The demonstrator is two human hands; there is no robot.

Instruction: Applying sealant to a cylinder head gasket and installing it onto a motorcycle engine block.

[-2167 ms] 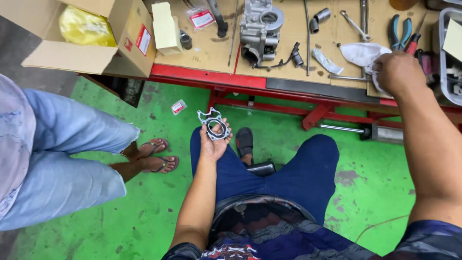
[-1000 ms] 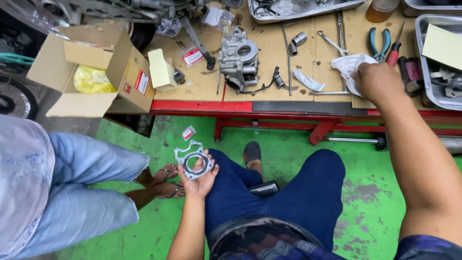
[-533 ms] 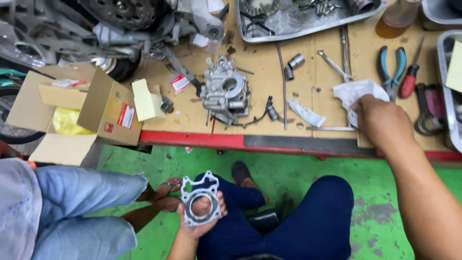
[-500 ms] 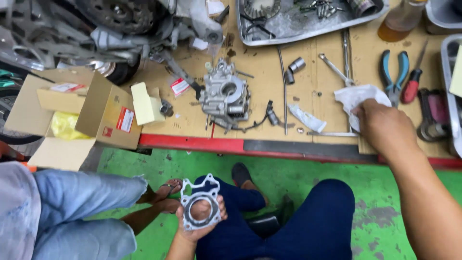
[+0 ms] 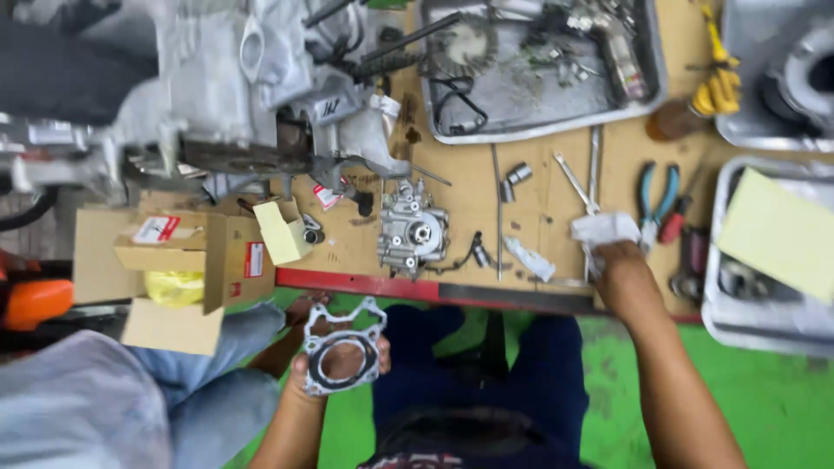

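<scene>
Cardboard covers the tabletop (image 5: 539, 187), where we see a grey engine part (image 5: 412, 233) near the front edge. Our right hand (image 5: 618, 265) presses a white rag (image 5: 603, 230) there, grip closed on it. Our left hand (image 5: 334, 369), below the edge, holds a thin metal gasket (image 5: 342, 347) flat in its grip.

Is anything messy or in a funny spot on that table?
The open cardboard box hangs over the workbench edge. Otherwise nothing stands out: left hand holds a metal gasket, right hand rests on a white rag.
</scene>
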